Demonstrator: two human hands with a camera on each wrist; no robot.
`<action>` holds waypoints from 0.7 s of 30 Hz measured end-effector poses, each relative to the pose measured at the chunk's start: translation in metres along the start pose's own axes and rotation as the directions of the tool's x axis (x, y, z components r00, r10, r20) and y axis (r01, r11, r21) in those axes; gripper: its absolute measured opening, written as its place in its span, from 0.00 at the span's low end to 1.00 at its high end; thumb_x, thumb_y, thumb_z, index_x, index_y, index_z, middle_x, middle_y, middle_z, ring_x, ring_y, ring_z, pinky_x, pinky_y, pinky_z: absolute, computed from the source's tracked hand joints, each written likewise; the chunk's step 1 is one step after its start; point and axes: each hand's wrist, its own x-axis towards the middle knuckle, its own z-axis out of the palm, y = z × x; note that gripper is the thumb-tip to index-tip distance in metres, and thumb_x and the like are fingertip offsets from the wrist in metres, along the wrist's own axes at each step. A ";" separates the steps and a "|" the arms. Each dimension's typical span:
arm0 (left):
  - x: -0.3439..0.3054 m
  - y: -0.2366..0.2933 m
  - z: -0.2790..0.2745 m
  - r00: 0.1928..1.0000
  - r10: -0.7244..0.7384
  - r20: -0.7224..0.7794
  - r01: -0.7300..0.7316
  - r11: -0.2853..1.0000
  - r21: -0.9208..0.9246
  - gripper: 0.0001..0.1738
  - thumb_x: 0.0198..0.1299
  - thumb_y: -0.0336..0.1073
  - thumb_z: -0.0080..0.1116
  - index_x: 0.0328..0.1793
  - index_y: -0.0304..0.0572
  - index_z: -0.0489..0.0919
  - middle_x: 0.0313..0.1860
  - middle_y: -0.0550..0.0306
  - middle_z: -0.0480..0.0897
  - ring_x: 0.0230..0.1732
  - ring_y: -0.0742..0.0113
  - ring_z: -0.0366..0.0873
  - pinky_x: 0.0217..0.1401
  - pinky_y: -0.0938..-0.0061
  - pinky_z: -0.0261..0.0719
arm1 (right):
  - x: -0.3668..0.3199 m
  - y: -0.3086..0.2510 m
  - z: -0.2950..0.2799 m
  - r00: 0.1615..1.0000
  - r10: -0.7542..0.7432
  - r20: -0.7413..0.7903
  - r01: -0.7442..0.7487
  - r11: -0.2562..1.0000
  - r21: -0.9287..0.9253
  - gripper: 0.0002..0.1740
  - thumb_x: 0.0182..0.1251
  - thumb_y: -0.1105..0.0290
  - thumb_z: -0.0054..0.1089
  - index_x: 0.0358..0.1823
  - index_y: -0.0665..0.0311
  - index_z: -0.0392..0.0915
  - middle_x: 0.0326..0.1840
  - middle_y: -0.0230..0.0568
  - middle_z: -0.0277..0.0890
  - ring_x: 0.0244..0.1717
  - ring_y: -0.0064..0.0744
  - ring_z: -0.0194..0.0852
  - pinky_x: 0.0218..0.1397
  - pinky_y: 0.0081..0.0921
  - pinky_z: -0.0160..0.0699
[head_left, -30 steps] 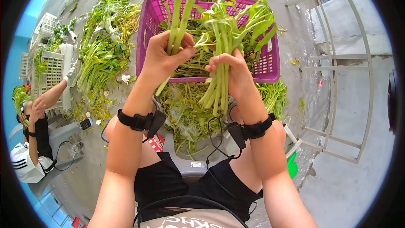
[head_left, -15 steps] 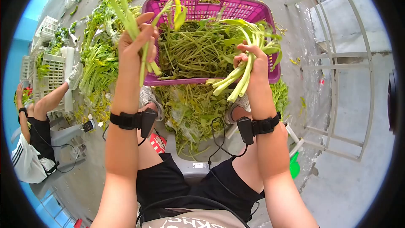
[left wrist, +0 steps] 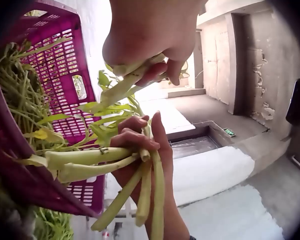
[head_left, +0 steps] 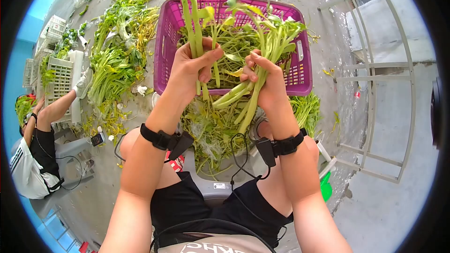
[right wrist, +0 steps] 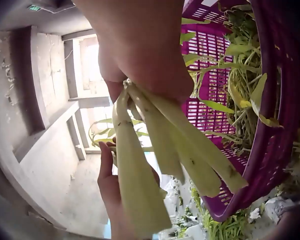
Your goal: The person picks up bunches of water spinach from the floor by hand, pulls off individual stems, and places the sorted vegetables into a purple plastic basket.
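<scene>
My left hand (head_left: 192, 65) grips a few thick leafy vegetable stalks (head_left: 190, 11), upright, with leaves at the top. A thinner leafy shoot (head_left: 214, 42) runs down past its thumb and fingertips. Close beside it, my right hand (head_left: 267, 77) holds a bunch of leafy stalks (head_left: 232, 96), the bare ends slanting down toward me and the leaves (head_left: 286, 30) fanning away. In the left wrist view, the right hand's fingers (left wrist: 135, 137) curl round the bunch. The right wrist view shows pale stalk ends (right wrist: 140, 165) up close. Both hands are over the near side of a purple basket (head_left: 169, 28).
Limp stems (head_left: 236, 42) fill the basket. A heap of greens (head_left: 110, 65) lies on the floor at left, and yellowing trimmings (head_left: 201, 126) lie between my feet. Another person (head_left: 37, 145) sits far left beside white crates (head_left: 61, 77). A metal frame (head_left: 370, 75) stands at right.
The hands were together over the basket, then parted as the left swung left with its stalks. Now they are close together again, and the right bunch leans more.
</scene>
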 end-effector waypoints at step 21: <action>0.000 -0.003 0.007 0.996 -0.093 0.002 0.092 0.995 0.043 0.12 0.66 0.37 0.68 0.49 0.38 0.83 0.26 0.66 0.78 0.13 0.82 0.61 0.16 0.81 0.56 | -0.006 0.020 0.019 0.999 0.007 -0.032 -0.022 0.873 -0.487 0.15 0.61 0.70 0.75 0.43 0.62 0.77 0.28 0.28 0.74 0.20 0.18 0.70 0.26 0.21 0.70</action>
